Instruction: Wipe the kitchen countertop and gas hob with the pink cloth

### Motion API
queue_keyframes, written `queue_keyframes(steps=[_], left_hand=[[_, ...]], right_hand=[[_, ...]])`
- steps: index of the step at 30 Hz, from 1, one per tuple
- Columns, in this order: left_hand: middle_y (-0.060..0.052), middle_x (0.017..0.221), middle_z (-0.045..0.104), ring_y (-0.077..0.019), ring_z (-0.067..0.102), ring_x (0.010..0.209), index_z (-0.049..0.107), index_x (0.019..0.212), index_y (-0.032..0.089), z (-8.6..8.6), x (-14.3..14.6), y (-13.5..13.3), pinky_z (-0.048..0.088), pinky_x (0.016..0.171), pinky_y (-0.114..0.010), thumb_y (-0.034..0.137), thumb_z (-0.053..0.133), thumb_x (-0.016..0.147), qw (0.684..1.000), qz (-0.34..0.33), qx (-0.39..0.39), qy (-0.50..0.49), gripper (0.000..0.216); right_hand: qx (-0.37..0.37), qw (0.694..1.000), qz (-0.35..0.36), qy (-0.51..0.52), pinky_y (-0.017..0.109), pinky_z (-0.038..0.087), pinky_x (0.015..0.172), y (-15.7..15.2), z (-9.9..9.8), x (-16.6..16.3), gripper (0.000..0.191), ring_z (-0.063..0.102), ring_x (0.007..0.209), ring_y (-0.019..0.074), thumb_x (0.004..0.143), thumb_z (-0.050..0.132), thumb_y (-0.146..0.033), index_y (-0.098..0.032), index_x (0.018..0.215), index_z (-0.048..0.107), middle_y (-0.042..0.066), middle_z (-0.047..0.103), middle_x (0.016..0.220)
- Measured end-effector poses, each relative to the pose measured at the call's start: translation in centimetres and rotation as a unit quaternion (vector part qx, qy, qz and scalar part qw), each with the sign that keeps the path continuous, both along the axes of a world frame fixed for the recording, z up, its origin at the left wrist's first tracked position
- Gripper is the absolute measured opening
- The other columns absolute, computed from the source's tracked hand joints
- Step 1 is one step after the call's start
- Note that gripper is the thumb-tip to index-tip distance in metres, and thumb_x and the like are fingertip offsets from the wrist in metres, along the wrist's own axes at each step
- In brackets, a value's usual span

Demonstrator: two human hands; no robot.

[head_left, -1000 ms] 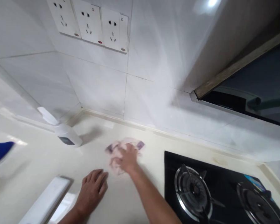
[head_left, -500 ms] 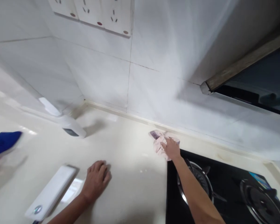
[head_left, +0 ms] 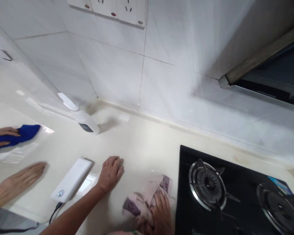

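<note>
My right hand presses down on a crumpled pink and purple cloth on the cream countertop, close to the front edge and just left of the black gas hob. Its fingers are bent over the cloth. My left hand lies flat on the counter with fingers together and stretched out, holding nothing, between the cloth and a white power bank.
A white spray bottle stands near the tiled corner. Wall sockets sit at the top. At the far left another person's hand holds a blue cloth, and their other hand rests flat on the counter.
My right hand has dragged the pink cloth from the back wall by the hob towards the front edge. The left hand stays put. The other person's hands have come further into view.
</note>
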State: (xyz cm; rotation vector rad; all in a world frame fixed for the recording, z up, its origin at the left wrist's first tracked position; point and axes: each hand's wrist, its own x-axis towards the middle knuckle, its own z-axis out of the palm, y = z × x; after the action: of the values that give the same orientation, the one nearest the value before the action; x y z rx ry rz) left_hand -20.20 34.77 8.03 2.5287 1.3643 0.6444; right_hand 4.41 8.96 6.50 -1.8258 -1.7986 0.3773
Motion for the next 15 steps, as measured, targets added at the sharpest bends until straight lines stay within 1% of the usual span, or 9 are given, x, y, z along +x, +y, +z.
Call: queue_keyframes(steps=[1,2,3,5,7,10,12,13,15], left_hand=[[-0.017,0.128,0.064,-0.0327,0.055,0.124,0.066,0.124,0.019,0.1,0.1,-0.1,0.046,0.104,-0.05,0.036,0.05,0.102,1.0,0.001,-0.002,0.006,0.032],[-0.016,0.129,0.064,-0.0326,0.055,0.124,0.066,0.124,0.019,0.2,0.3,-0.1,0.045,0.104,-0.05,0.036,0.05,0.102,1.0,0.002,-0.005,0.012,0.031],[-0.016,0.129,0.063,-0.0325,0.055,0.125,0.065,0.123,0.019,0.4,0.4,-0.2,0.045,0.104,-0.05,0.035,0.05,0.102,1.0,0.001,-0.008,0.017,0.031],[-0.016,0.13,0.063,-0.0321,0.054,0.125,0.065,0.124,0.019,0.6,0.6,-0.3,0.045,0.104,-0.05,0.033,0.05,0.102,1.0,0.0,-0.012,0.022,0.03],[-0.016,0.13,0.062,-0.0317,0.053,0.124,0.063,0.126,0.017,0.8,0.6,-0.3,0.045,0.103,-0.05,0.032,0.048,0.104,1.0,-0.002,-0.013,0.017,0.03],[-0.016,0.128,0.062,-0.0308,0.054,0.121,0.06,0.129,0.016,0.5,0.5,-0.4,0.047,0.101,-0.05,0.033,0.048,0.105,1.0,-0.009,-0.011,-0.001,0.031],[-0.016,0.132,0.061,-0.0308,0.055,0.123,0.058,0.134,0.018,0.0,0.4,-0.5,0.049,0.102,-0.051,0.035,0.049,0.106,1.0,-0.009,-0.004,-0.017,0.034],[-0.016,0.136,0.06,-0.0313,0.054,0.126,0.056,0.137,0.019,-0.4,0.3,-0.5,0.049,0.103,-0.051,0.035,0.05,0.106,1.0,-0.007,0.005,-0.027,0.036],[-0.017,0.145,0.055,-0.033,0.052,0.134,0.052,0.145,0.022,-1.2,0.1,-0.6,0.049,0.106,-0.053,0.035,0.051,0.105,0.998,-0.003,0.033,-0.048,0.042]], right_hand=[[0.006,1.0,-0.017,0.01,0.074,0.044,0.114,-1.1,-0.3,1.2,0.034,0.054,0.142,0.0461,0.078,0.075,-0.05,-0.042,0.111,0.077,0.002,0.06,0.153],[0.014,0.999,-0.043,0.016,0.076,0.043,0.114,-1.4,-0.5,2.6,0.033,0.055,0.141,0.0465,0.079,0.074,-0.048,-0.038,0.111,0.077,0.005,0.06,0.153],[0.023,0.997,-0.073,0.021,0.076,0.04,0.116,-0.9,-0.7,4.0,0.036,0.055,0.141,0.0461,0.083,0.072,-0.046,-0.034,0.117,0.075,0.01,0.059,0.154],[0.037,0.991,-0.124,0.024,0.075,0.034,0.12,1.9,-0.7,6.6,0.05,0.05,0.145,0.0437,0.091,0.064,-0.046,-0.023,0.136,0.064,0.019,0.054,0.157],[0.037,0.99,-0.135,0.01,0.071,0.03,0.123,6.5,-0.5,8.6,0.064,0.043,0.15,0.0415,0.097,0.056,-0.052,-0.015,0.149,0.052,0.023,0.052,0.157],[0.009,0.99,-0.12,-0.075,0.066,0.027,0.125,14.7,0.0,9.9,0.076,0.036,0.154,0.0425,0.099,0.042,-0.061,-0.007,0.152,0.049,0.028,0.049,0.157],[-0.028,0.984,-0.107,-0.143,0.063,0.025,0.125,20.2,0.6,9.1,0.079,0.033,0.155,0.0429,0.1,0.039,-0.061,-0.004,0.155,0.048,0.029,0.044,0.16],[-0.045,0.98,-0.097,-0.168,0.061,0.025,0.125,22.8,1.0,8.1,0.079,0.033,0.155,0.0426,0.101,0.04,-0.061,-0.005,0.157,0.046,0.029,0.043,0.162],[-0.069,0.977,-0.054,-0.194,0.059,0.023,0.126,27.5,2.0,5.1,0.077,0.032,0.156,0.0414,0.102,0.043,-0.06,-0.01,0.16,0.045,0.026,0.041,0.164]])
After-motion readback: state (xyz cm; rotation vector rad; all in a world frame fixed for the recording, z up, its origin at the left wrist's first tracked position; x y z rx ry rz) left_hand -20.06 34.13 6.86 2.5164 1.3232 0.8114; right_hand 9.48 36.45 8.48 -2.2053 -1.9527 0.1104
